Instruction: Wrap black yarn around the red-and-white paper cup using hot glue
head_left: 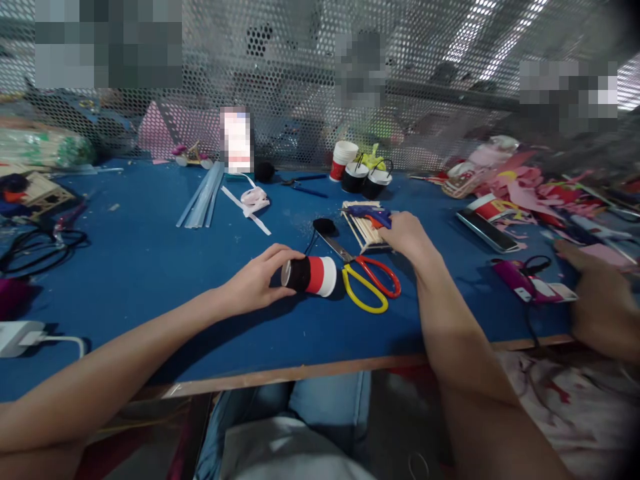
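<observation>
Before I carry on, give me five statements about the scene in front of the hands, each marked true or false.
1. The left hand holds the cup. True.
2. The cup stands upright. False: it is tipped on its side.
3. The scissors have one red handle and one yellow. True.
4. The right hand holds the scissors. False: it holds the glue gun.
5. The ribbon lies right of the scissors. False: it lies to their left.

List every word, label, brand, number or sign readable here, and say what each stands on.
No text can be read.
Upright, lit rectangular screen: pixelated, unreadable.
Stacked red-and-white paper cups: any print too small.
Purple object with a white patch: too blurred.
Black, red and white cylinder in the left hand: no lettering visible.
</observation>
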`<state>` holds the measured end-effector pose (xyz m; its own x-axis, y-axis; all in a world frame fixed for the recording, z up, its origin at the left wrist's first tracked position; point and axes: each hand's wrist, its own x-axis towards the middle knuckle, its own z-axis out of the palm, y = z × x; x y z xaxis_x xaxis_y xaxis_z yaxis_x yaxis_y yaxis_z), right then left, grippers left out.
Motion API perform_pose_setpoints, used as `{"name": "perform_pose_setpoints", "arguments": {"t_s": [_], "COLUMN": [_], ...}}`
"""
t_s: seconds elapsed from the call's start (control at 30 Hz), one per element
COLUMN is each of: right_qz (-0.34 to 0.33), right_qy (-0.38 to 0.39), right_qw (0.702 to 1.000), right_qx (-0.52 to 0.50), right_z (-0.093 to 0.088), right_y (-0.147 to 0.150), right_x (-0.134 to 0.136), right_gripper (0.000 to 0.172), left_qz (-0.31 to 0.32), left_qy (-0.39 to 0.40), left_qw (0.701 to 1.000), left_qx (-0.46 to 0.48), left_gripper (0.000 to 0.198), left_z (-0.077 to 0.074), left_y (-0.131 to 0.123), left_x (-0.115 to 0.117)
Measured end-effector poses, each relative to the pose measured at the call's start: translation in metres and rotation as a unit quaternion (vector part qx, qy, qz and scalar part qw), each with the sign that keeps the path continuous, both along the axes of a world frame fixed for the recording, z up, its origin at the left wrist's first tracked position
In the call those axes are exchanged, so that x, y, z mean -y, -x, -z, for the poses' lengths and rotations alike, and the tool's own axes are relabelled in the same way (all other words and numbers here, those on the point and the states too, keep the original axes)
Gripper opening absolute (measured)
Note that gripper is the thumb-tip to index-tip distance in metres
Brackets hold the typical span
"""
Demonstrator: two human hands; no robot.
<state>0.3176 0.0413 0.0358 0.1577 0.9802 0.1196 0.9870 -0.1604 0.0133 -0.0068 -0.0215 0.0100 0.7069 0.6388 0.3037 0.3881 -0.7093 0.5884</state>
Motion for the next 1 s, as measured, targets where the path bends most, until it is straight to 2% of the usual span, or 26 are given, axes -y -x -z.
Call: {"name": "perform_pose_setpoints", "arguments": {"t_s": [0.13,0.2,0.27,0.33,0.4,0.53,0.73,0.9,1.0], "right_qz": [0.023,0.04,0.03,-0.018,-0.074,-0.142,-0.188,-0.239,-0.265], "right_qy": [-0.074,-0.14,-0.179,-0.156,-0.086,0.007,0.031,-0.011,-0.05], "right_qw": [0.993,0.972,0.936,0.898,0.88,0.9,0.895,0.924,0.929], "right_qx": [-0.092,-0.185,-0.3,-0.41,-0.461,-0.412,-0.404,-0.298,-0.253], "right_z": [0.007,0.005,0.0,-0.008,-0.018,-0.032,-0.028,-0.021,-0.019], "right_y": [-0.001,-0.001,0.002,0.008,0.018,0.041,0.064,0.068,0.069], "right_x": [0.004,0.01,0.02,0.033,0.047,0.073,0.088,0.089,0.09], "right_gripper": [0.031,0.042,0.047,0.038,0.023,0.027,0.024,0.025,0.027], "left_qz": [0.0,0.001,0.0,-0.001,-0.003,-0.027,-0.038,-0.051,-0.059], "left_qy": [0.006,0.009,0.017,0.032,0.041,-0.004,-0.052,-0.03,-0.004], "left_qw": [1.0,1.0,0.999,0.999,0.998,0.999,0.997,0.997,0.997], "left_qx": [0.01,0.02,0.029,0.037,0.043,0.034,0.03,0.044,0.056], "left_gripper": [0.051,0.051,0.051,0.051,0.049,0.044,0.044,0.046,0.047], "left_z": [0.002,0.001,0.0,0.0,0.0,-0.001,-0.002,0.0,0.002], "left_y": [-0.001,-0.001,-0.002,-0.002,-0.001,0.002,0.007,0.008,0.008], "left_x": [-0.001,-0.001,0.0,0.0,-0.001,-0.006,-0.014,-0.016,-0.016]}}
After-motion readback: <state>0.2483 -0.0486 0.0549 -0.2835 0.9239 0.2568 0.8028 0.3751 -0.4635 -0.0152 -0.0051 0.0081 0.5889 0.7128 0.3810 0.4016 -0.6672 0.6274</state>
